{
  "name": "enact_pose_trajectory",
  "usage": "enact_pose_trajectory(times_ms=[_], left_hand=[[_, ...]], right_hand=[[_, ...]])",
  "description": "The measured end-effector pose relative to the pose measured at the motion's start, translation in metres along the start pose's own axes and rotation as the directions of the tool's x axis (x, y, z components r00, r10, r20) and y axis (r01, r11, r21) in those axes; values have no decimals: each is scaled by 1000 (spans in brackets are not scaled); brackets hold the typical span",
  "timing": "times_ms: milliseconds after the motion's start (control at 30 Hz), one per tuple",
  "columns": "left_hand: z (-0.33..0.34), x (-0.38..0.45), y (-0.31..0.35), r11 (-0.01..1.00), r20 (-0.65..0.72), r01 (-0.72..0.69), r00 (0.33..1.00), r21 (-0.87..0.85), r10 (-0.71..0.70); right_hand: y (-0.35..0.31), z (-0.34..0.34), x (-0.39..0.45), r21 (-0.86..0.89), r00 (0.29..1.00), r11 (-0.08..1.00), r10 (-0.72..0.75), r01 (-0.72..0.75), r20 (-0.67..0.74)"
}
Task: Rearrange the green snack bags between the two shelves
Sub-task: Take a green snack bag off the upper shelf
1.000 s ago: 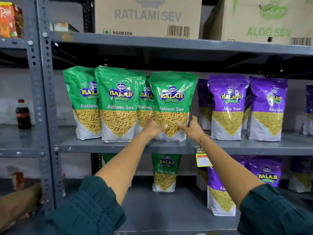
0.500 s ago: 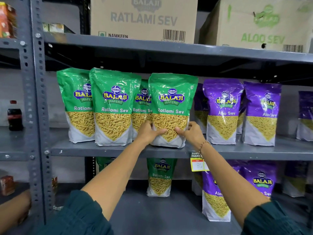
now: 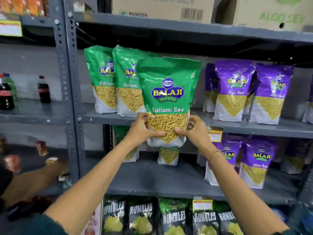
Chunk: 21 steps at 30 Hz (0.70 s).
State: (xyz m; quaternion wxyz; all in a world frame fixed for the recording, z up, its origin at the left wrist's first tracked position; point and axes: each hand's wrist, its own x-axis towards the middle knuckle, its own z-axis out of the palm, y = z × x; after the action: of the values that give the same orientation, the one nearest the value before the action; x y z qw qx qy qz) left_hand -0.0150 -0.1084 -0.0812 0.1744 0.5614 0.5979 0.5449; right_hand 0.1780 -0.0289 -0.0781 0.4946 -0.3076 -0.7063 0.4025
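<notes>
A green Ratlami Sev bag [image 3: 167, 92] hangs upright in front of the upper shelf [image 3: 105, 118], lifted off it. My left hand [image 3: 144, 130] grips its lower left corner and my right hand [image 3: 193, 130] its lower right corner. Two more green bags [image 3: 101, 78] [image 3: 126, 82] stand behind it on the upper shelf, at its left. On the lower shelf [image 3: 152, 180] a green bag [image 3: 168, 156] stands behind my hands, and another green bag [image 3: 123, 138] is partly hidden by my left arm.
Purple Aloo Sev bags [image 3: 233, 90] fill the right of both shelves. Cardboard boxes [image 3: 162, 9] sit on top. Black Rumbles bags [image 3: 174, 217] line the bottom row. A grey upright post [image 3: 69, 92] stands left, cola bottles [image 3: 43, 89] beyond it. Another person's arm [image 3: 32, 180] reaches in low left.
Both hands have pulled the front green bag off the upper shelf toward me and slightly down. The view has dipped, showing the bottom row.
</notes>
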Motion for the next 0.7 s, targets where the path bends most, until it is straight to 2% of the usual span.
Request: enact_pose_trajectory(times_ms=[100,333,533,700], left_hand=[[-16,-28,-32,993,-49,20,999,115,-15],[-40,-63,-116,963,-83,148,988,224,-133],[-50,-46,-187,887,-102,305,952,347,-288],[-55,-14,-237,839,-133,406,913,361,-385]], right_hand=[[23,29,-18,2,997,1000,30,-30,72],[108,106,-31,47,950,982,166,-185,264],[178,170,-5,48,881,941,295,-335,370],[222,211,27,12,843,918,359,-397,400]])
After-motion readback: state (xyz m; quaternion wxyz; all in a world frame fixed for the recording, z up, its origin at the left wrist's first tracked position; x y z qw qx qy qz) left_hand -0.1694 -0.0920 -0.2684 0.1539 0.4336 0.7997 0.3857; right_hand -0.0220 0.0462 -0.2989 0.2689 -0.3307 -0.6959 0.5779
